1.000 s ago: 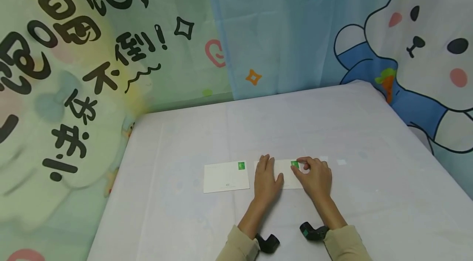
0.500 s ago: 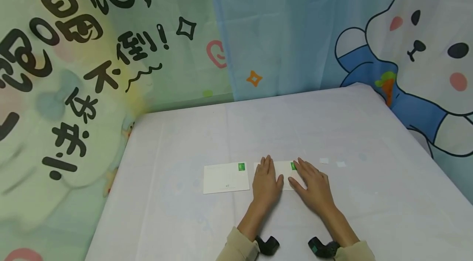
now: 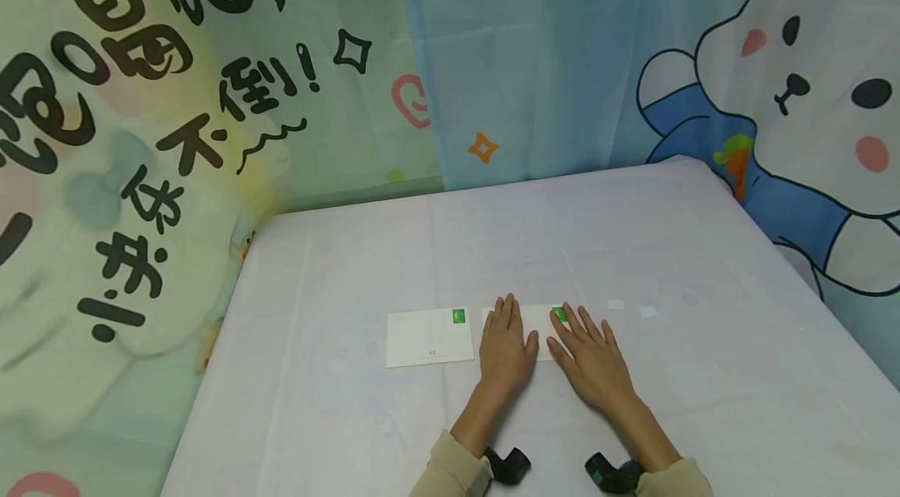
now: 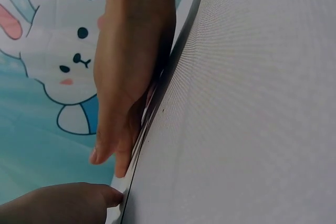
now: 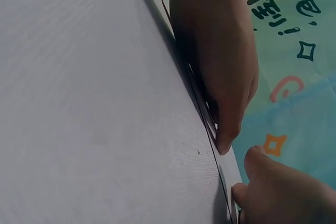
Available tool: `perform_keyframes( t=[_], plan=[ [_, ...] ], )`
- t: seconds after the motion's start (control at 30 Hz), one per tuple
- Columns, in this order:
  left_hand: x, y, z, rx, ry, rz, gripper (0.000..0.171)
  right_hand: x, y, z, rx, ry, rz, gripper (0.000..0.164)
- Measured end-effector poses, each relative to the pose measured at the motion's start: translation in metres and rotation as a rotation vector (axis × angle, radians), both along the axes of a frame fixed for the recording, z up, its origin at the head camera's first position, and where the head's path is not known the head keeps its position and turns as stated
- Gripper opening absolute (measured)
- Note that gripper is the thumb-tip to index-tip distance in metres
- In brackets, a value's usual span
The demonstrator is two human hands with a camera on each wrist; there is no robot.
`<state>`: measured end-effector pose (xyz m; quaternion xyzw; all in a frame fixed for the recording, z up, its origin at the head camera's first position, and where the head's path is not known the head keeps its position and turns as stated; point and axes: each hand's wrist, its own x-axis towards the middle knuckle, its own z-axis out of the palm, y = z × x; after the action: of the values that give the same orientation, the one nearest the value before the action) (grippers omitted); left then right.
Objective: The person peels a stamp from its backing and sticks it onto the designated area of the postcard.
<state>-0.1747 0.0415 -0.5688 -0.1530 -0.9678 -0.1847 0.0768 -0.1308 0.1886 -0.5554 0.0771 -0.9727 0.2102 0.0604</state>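
Observation:
Two white rectangular cards lie side by side in the head view, flat on the table. The left card (image 3: 422, 342) bears a green square stamp (image 3: 459, 316) in its upper right corner. Both hands lie over the right card (image 3: 540, 322). My left hand (image 3: 505, 348) rests on its left part, fingers straight. My right hand (image 3: 596, 364) has its fingers spread, the tips partly covering a second green stamp (image 3: 558, 313) at that card's upper right. In the left wrist view the left hand (image 4: 131, 77) lies low along the table; the right wrist view shows the right hand (image 5: 218, 61) likewise.
Two small pale squares, a nearer one (image 3: 616, 305) and another (image 3: 648, 312), lie right of the cards. The table (image 3: 337, 419) wears a white cloth. A printed curtain (image 3: 534, 51) with a rabbit and lettering hangs behind and along the left.
My right hand was pinching at the right card's stamp; its fingers have straightened and spread over that corner. The left hand has stayed put.

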Motion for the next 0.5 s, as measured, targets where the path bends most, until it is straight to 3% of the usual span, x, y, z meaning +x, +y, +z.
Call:
perform_keyframes(
  t=[0.5],
  plan=[
    [-0.0008,0.0007,0.0016,0.022,0.003,0.0,0.059,-0.0059,-0.0086,-0.002,-0.051,0.043,-0.077,0.053]
  ],
)
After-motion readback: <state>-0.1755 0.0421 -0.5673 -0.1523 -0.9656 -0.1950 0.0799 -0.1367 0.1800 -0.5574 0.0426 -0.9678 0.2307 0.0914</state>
